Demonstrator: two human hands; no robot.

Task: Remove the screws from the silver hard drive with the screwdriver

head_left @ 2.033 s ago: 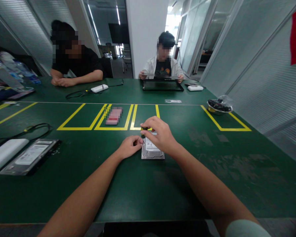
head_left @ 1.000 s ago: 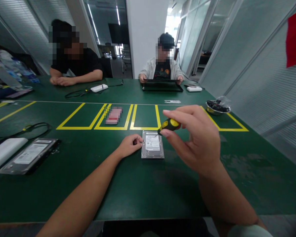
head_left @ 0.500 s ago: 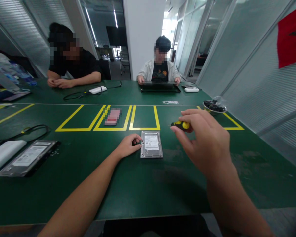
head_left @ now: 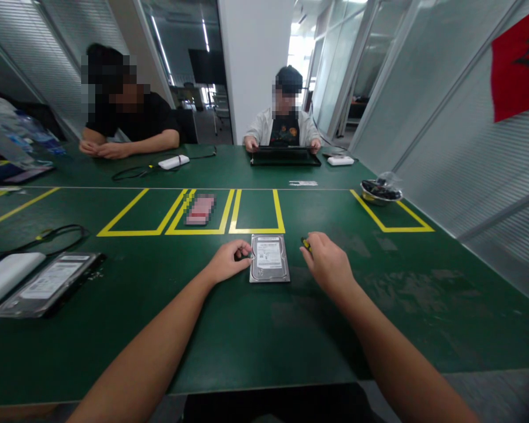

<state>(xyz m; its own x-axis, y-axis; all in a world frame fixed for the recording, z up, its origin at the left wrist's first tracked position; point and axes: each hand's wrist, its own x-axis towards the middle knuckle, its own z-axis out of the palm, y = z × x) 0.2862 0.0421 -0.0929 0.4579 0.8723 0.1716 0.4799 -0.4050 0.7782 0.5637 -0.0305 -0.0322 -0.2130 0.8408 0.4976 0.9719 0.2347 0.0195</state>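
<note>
A silver hard drive (head_left: 268,258) with a white label lies flat on the green table in front of me. My left hand (head_left: 230,259) rests at its left side, fingers curled and the thumb and fingertips against the edge. To the right of the drive, my right hand (head_left: 328,258) is closed around a short black-and-yellow handle, apparently a screwdriver (head_left: 307,243). Most of that handle is hidden by the fingers, and its shaft cannot be made out. The right hand stays apart from the drive.
At left lie another hard drive (head_left: 48,285), a white power bank (head_left: 9,275) and a black cable (head_left: 66,231). Yellow tape (head_left: 258,231) marks boxes; one holds a pink blurred object (head_left: 200,210). A bowl of dark items (head_left: 381,192) stands right. Two people sit opposite, one holding a black panel (head_left: 285,155).
My right hand has moved lower and further away, towards the table and leftward, with the screwdriver still in it. My left hand and the hard drive keep their places.
</note>
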